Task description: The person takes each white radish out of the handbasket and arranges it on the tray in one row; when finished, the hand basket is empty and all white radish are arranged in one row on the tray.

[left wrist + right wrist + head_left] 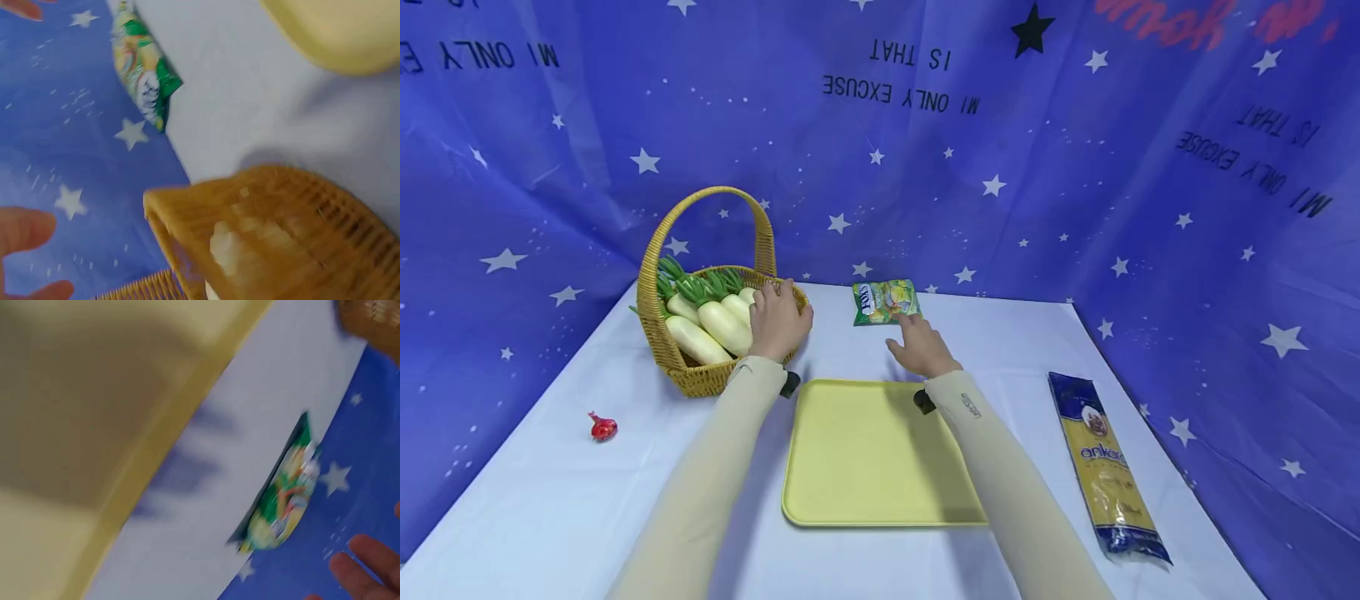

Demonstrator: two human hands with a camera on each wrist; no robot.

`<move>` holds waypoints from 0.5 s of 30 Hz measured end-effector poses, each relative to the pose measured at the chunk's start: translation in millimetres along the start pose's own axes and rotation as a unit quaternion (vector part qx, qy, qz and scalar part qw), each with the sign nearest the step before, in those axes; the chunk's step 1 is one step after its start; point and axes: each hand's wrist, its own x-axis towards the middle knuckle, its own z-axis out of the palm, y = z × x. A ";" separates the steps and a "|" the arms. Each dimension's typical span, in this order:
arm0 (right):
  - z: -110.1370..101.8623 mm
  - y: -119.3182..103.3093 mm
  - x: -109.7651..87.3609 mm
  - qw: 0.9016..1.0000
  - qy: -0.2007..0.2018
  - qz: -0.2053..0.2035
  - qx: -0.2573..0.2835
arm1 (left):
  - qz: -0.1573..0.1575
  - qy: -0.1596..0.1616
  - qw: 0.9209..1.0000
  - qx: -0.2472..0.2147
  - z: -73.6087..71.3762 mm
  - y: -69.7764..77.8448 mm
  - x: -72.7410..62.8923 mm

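white table point(1015, 346) beneath two outstretched hands point(778, 323) point(922, 347)

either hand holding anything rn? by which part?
Nothing held: the left hand is empty by the basket, the right hand empty near the green packet.

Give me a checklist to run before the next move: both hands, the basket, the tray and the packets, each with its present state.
1. Basket upright with the white vegetables inside: ok.
2. Tray lying flat on the table: ok.
3. Green packet in the grip of the right hand: not ok; the hand is near it but holds nothing.
4. Left hand free of contact with the basket: cannot tell; the two overlap in the head view.
5. Pasta packet apart from the tray: ok; it lies to the right.
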 end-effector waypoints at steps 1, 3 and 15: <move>1.0 -3.7 -0.2 1.000 0.001 -0.004 0.012 | -0.006 0.014 1.000 -0.015 -3.1 -6.8 -3.5; 4.1 -10.5 -1.3 0.999 0.004 -0.016 0.035 | -0.025 0.044 0.998 -0.043 -8.8 -22.0 -13.1; 31.5 -43.4 -9.2 0.985 0.024 -0.077 0.154 | -0.016 0.174 0.983 -0.055 11.7 -88.4 -84.5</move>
